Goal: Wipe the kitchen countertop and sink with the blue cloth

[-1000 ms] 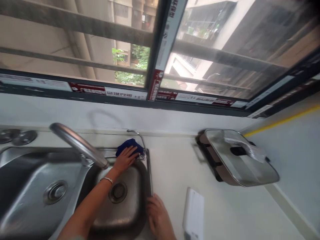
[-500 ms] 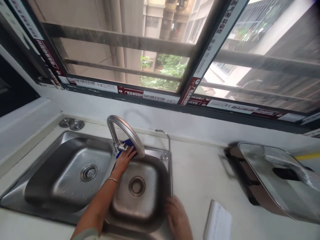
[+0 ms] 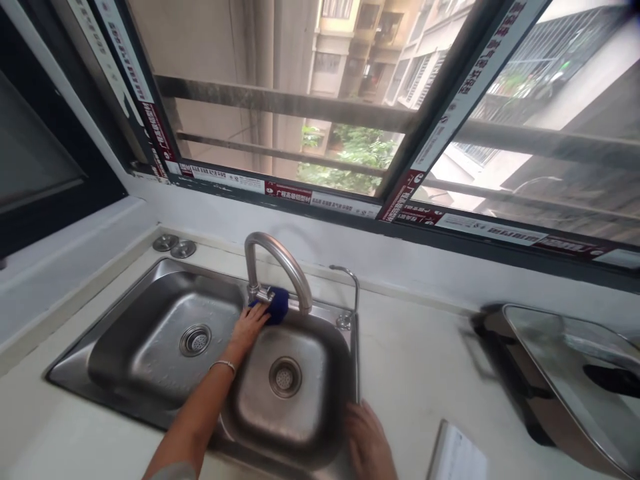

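Observation:
My left hand (image 3: 251,323) is at the strip behind the right basin, with its fingers over a dark blue cloth (image 3: 279,308). The cloth is bunched around the base of the curved steel faucet (image 3: 280,248). The fingers press on the cloth's near left side, and part of it is hidden behind the faucet. Below lies the double steel sink (image 3: 173,427), with a drain in each basin. At the right rim my right hand (image 3: 370,440) rests with loosely extended fingers and no object visible in them. Its fingertips are somewhat blurred.
A slim second spout (image 3: 356,287) stands behind the right basin. Two round metal strainers (image 3: 174,245) sit at the back left. On the right counter are a white flat object (image 3: 460,453) and a glass-lidded electric pan (image 3: 570,387). A window (image 3: 325,213) runs behind.
The view has shifted, so the scene sits farther right. My left hand has drawn slightly back from the faucet, and the cloth looks more bunched. My right hand stays at the sink's rim.

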{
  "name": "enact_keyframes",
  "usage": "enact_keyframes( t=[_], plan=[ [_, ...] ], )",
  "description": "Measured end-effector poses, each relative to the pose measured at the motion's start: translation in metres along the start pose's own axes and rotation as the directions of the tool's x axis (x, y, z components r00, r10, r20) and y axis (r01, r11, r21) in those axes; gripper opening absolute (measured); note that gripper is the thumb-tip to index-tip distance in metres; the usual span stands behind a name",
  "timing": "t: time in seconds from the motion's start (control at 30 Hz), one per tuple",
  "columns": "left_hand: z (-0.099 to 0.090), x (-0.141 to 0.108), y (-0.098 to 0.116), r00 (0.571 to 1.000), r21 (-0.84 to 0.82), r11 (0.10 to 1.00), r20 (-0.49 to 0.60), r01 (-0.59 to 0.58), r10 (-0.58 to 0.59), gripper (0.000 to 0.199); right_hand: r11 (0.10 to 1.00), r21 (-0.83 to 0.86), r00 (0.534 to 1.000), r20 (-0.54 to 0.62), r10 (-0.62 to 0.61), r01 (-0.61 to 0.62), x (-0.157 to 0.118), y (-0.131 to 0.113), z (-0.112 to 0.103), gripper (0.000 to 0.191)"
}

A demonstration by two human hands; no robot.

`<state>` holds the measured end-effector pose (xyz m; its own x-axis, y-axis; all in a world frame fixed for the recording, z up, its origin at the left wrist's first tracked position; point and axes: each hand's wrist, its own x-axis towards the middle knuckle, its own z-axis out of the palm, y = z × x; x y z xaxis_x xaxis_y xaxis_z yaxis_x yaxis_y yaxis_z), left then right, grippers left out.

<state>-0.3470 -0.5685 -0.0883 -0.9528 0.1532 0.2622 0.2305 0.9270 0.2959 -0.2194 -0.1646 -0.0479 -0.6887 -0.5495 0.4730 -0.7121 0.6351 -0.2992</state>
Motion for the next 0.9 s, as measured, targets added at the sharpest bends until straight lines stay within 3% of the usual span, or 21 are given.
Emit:
enact_keyframes(
  t=[0.13, 0.27, 0.33, 0.47, 0.57, 0.67, 0.9],
  plan=[
    [-0.008, 0.010, 0.002, 0.994, -0.148, 0.987, -0.073, 0.067, -0.078, 0.030, 0.997, -0.066, 0.999, -0.026, -0.047, 0.045, -0.001, 0.002, 0.003, 0.029],
    [-0.024, -0.016, 0.005, 0.944, -0.316, 0.928, -0.194, 0.198, -0.267, 0.026, 0.993, -0.092, 0.998, -0.015, -0.068, 0.067, -0.002, 0.005, 0.006, 0.030],
    [-0.038, -0.043, 0.005, 0.874, -0.401, 0.868, -0.258, 0.292, -0.413, 0.028, 0.994, -0.092, 0.998, -0.012, -0.064, 0.063, -0.002, 0.005, 0.006, 0.028],
    [-0.075, -0.101, -0.002, 0.689, -0.558, 0.719, -0.325, 0.414, -0.648, 0.038, 0.996, -0.083, 0.999, -0.027, -0.030, 0.027, -0.001, 0.002, 0.006, 0.026],
    [-0.095, -0.127, -0.010, 0.609, -0.622, 0.638, -0.307, 0.453, -0.731, 0.043, 0.998, -0.056, 1.000, -0.027, -0.006, 0.005, -0.002, 0.000, 0.006, 0.026],
    [-0.092, -0.136, -0.008, 0.607, -0.617, 0.614, -0.263, 0.491, -0.750, 0.045, 0.999, -0.052, 1.000, -0.018, -0.010, 0.009, -0.004, 0.003, 0.008, 0.026],
    [-0.042, -0.135, 0.024, 0.719, -0.475, 0.701, -0.182, 0.533, -0.670, 0.035, 0.998, -0.036, 0.999, 0.008, -0.047, 0.047, -0.008, 0.008, 0.011, 0.023]
  ],
)
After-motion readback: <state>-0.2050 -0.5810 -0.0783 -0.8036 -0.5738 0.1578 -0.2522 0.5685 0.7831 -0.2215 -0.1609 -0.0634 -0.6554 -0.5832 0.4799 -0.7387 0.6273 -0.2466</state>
